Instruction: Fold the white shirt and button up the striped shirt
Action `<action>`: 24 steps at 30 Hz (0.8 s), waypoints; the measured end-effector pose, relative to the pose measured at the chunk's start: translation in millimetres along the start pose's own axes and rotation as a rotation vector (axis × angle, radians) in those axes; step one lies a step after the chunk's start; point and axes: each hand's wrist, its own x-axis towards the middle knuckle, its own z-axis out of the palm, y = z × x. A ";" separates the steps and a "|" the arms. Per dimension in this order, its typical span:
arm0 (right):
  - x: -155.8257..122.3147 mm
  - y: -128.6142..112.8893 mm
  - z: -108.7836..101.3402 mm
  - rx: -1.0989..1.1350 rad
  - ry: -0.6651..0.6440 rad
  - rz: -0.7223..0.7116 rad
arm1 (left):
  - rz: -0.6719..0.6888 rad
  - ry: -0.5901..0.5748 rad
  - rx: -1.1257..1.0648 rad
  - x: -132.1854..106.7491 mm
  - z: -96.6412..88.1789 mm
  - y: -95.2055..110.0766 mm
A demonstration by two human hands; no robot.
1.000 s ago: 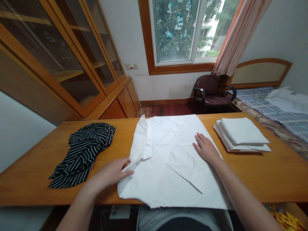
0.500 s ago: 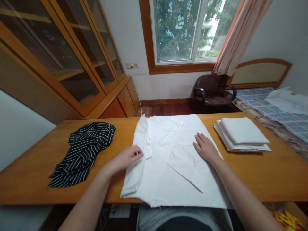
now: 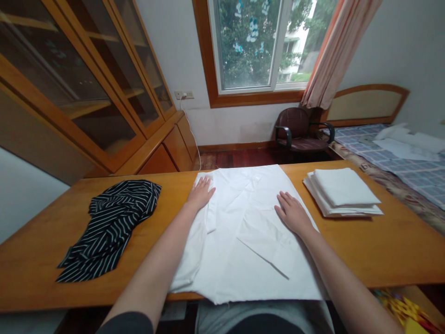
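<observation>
A white garment lies spread on the wooden table in front of me, its left edge folded inward. My left hand lies flat and open on the far left corner of that fold. My right hand rests flat and open on the garment's right side, fingers pointing away from me. Neither hand holds anything.
A crumpled black-and-white striped garment lies on the table's left. A stack of folded white cloths sits at the right. Beyond the table stand a dark office chair, a glass-fronted wooden cabinet and a bed.
My left hand let go of the garment's near left edge after folding it inward, then slid up along the fold to the far corner. The right hand stayed put.
</observation>
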 end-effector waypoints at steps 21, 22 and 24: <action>0.0 1.4 4.0 0.014 0.002 0.011 | -0.027 -0.094 -0.037 26.0 9.9 6.7; 0.1 1.4 4.0 0.016 0.001 0.013 | -0.037 -0.098 -0.039 27.8 9.6 8.8; 0.2 1.0 3.0 0.017 -0.004 0.017 | -0.059 -0.095 -0.041 30.0 9.7 12.3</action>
